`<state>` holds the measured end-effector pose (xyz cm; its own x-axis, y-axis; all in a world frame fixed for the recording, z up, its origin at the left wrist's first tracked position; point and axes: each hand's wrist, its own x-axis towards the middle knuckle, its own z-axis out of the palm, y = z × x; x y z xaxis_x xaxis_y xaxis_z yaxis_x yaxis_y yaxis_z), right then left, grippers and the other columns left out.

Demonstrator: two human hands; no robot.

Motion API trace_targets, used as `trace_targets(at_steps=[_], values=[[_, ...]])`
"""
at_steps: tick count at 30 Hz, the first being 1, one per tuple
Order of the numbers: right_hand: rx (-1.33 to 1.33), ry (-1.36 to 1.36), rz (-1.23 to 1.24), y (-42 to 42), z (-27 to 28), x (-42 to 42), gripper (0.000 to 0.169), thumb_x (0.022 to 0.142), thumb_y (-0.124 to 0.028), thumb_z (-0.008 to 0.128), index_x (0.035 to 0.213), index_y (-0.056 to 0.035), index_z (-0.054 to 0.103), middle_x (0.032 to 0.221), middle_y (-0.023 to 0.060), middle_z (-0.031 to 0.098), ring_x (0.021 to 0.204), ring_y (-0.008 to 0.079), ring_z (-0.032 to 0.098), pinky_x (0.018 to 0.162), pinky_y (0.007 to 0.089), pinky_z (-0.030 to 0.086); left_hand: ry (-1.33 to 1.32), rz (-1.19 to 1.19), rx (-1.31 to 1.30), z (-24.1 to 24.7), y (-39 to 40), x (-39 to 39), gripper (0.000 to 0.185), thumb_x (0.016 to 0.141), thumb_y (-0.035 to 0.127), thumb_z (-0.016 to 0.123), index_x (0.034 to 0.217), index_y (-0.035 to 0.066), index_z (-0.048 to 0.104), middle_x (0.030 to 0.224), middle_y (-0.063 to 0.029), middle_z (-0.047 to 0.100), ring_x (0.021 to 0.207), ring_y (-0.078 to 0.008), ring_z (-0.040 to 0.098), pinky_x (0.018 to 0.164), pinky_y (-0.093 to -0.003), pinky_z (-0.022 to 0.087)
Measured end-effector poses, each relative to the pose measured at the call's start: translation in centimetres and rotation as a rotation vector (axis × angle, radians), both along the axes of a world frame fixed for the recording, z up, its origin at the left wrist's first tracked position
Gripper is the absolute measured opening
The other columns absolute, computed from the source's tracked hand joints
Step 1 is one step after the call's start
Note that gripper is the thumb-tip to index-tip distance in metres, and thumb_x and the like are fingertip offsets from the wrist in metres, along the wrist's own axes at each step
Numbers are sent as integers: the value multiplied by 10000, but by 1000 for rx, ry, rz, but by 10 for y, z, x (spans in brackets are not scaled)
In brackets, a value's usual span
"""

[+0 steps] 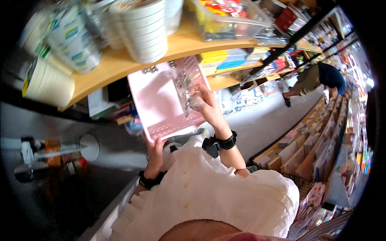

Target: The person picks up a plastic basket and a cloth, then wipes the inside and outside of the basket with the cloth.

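My left hand (155, 153) grips the near left corner of a pink plastic basket (159, 129), which is tilted just below the edge of a wooden shelf. My right hand (205, 104) is over the basket's right side, its fingers closed on a small clear plastic packet (196, 102). More clear packets (183, 81) with dark contents lie along that side of the basket. A few small metallic pieces (150, 69) sit at its far edge. The rest of the basket's bottom shows bare.
The wooden shelf (117, 69) above holds stacked tape rolls (147, 33) and a clear plastic bin (232, 27) of packets. Lower shelves carry yellow and blue stacks (232, 60). At right stand racks of upright cards (301, 147); another person (328, 76) bends there. A fan (89, 147) is at left.
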<state>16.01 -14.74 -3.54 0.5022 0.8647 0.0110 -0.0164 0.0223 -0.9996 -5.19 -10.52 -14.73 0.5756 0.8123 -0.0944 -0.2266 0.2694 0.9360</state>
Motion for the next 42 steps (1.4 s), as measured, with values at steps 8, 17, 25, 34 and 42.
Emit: trace_targets(at_steps=[8,17,25,34,42], values=[[641,63,-300,-95,35,62,263,781,-286,594,881,-61,500,893,16,474,854,114,491,733,250,425,-74,137,-86,15,1,7,551,867,296,377,1296,-16,230,1257,-183,361,1128,-307,425,900,-469,402],[683,-15,-748,-162,61,134,288,836,-233,479,1067,-70,422,1075,77,457,977,182,508,767,275,474,-85,296,-114,9,4,27,690,832,487,407,1313,28,219,1285,-146,347,1103,-286,456,854,-429,433],[511,-367,-595,-125,76,258,313,823,-56,505,1127,-80,434,946,17,512,725,76,492,608,200,408,-28,478,-90,44,-12,52,701,847,566,314,1332,72,206,1295,-122,344,1140,-244,402,882,-379,380],[367,-375,-459,-85,62,380,321,838,-11,421,1155,-52,386,777,31,512,598,71,442,494,201,344,-50,567,-250,46,-21,67,666,852,555,346,1326,104,218,1294,-106,337,1157,-258,381,882,-429,367],[-39,-740,-431,-55,57,409,306,787,-64,488,1078,20,528,760,21,555,634,69,459,542,222,396,-195,545,-123,47,-31,97,684,830,227,483,1352,155,47,1324,-132,248,1202,-299,318,922,-493,358]])
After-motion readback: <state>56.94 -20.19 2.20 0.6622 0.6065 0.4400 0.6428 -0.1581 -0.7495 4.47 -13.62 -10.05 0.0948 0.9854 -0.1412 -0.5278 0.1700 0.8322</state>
